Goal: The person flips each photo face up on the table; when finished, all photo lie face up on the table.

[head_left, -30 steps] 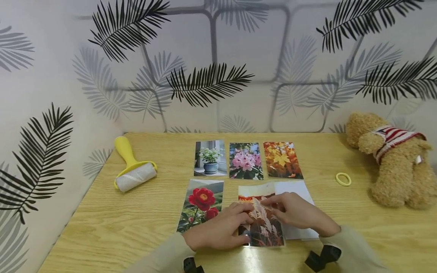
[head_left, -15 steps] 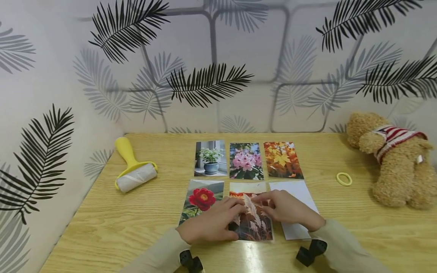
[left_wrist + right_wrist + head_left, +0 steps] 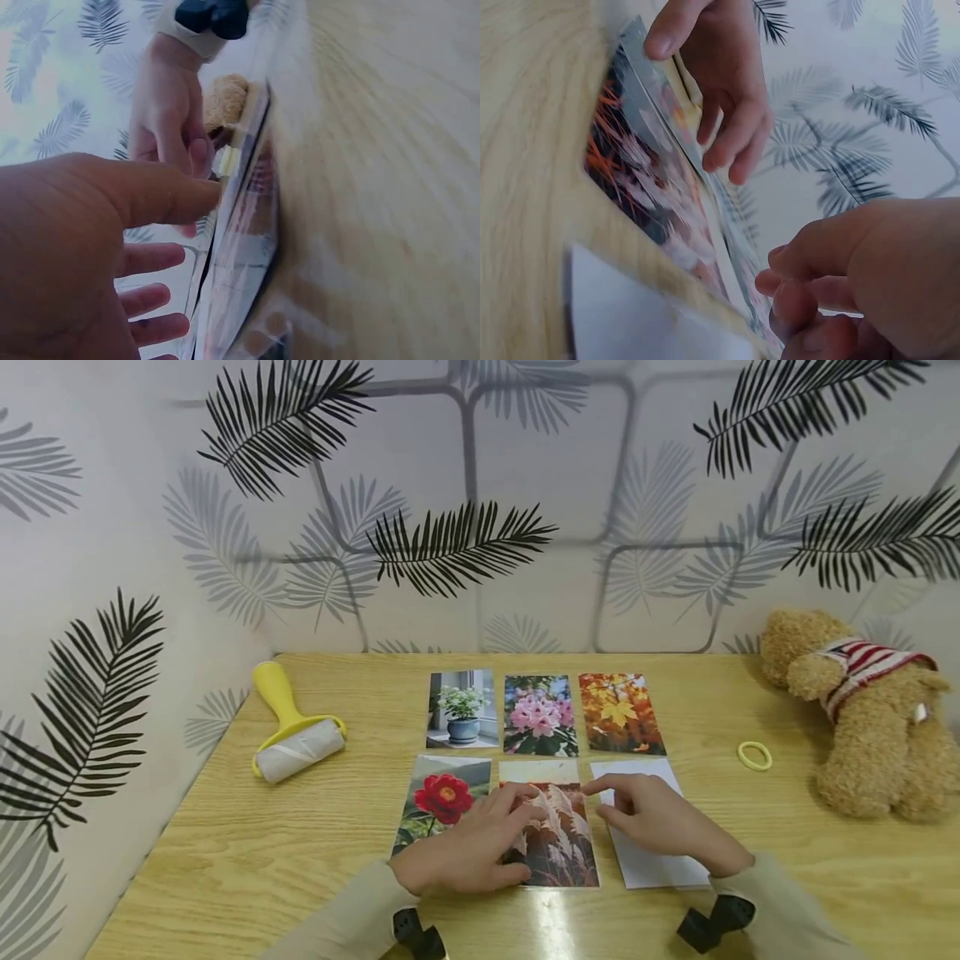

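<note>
A photo print of pale grass plumes lies in the front row on the table. My left hand rests over its left side, fingers spread and a little bent; in the left wrist view that hand's thumb is stretched out along the print's edge. My right hand hovers over a blank white card, its index fingertip close to the print's right edge. Nothing shows between its loosely bent fingers in the right wrist view. A red flower print lies to the left, partly covered by my left hand.
Behind are prints of a potted plant, pink blossoms and autumn leaves. A yellow-handled roller lies at left, a yellow ring and a teddy bear at right. The patterned wall borders the table's back.
The grass print has slid left off the white card, leaving a narrow gap between them. My right hand followed it left, then drew back to the right; my left hand shifted slightly left.
</note>
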`<state>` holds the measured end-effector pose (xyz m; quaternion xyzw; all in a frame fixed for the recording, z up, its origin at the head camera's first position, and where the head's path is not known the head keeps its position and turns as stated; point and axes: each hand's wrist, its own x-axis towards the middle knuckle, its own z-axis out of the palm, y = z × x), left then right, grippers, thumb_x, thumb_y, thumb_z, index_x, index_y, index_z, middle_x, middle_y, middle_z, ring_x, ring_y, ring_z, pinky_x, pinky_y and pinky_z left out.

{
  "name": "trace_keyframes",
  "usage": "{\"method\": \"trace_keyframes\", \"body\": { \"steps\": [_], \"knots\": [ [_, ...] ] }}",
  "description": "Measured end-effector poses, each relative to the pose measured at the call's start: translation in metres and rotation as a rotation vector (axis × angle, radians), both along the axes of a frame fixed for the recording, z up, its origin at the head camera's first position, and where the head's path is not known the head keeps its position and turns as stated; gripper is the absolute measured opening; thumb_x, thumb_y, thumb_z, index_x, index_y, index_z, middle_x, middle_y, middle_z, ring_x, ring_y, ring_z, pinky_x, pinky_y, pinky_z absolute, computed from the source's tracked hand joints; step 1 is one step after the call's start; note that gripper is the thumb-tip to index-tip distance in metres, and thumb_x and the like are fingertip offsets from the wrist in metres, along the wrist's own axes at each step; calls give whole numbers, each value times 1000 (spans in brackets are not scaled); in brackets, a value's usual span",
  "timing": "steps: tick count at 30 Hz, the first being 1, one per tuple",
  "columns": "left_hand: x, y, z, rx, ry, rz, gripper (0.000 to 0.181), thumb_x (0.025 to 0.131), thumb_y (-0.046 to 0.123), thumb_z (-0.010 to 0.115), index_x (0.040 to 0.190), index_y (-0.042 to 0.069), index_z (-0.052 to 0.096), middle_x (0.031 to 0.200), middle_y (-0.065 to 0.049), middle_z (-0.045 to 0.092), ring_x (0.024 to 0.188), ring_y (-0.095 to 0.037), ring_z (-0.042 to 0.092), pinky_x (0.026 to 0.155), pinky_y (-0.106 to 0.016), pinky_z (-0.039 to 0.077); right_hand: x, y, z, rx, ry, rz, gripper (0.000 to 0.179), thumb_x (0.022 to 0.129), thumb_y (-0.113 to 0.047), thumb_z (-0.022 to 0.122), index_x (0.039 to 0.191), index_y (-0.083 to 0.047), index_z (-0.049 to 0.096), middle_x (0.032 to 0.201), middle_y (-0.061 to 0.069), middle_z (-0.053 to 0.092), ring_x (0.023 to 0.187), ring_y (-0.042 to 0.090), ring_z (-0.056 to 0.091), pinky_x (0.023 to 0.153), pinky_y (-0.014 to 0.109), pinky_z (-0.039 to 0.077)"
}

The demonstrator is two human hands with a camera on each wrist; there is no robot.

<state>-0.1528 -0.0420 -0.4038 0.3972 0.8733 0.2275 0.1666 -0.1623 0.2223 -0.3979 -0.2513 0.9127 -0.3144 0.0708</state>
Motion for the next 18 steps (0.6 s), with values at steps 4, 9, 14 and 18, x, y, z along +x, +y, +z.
{"method": "trace_keyframes", "body": {
  "steps": [4,9,14,18],
  "knots": [
    [-4,1,4,69,-50,-2,50,94,24,63,138,13,43,153,-9,22,138,-26,28,110,-53,26,2,16,4,3,-5,-65,24,92,-10,62,115,-5,66,60,-7,49,50,2,38,48,22,35],
    [-13,12,13,89,-11,-17,47,94,25,62,135,7,47,150,-13,29,131,-28,38,106,-47,35,7,38,6,23,-2,-124,27,92,-11,64,117,-2,64,68,-5,53,53,2,41,50,22,37],
    [-16,35,15,72,13,-13,43,95,25,61,133,10,51,146,-11,37,127,-26,44,103,-41,37,10,52,2,45,-4,-163,29,90,-11,66,116,2,63,79,0,59,61,4,47,53,23,41],
    [-16,62,14,33,77,-29,42,94,28,63,131,12,54,143,-9,42,125,-23,46,99,-35,41,11,61,-3,86,83,-191,28,86,-9,69,111,4,65,90,9,61,77,14,52,64,28,43]
  ]
}}
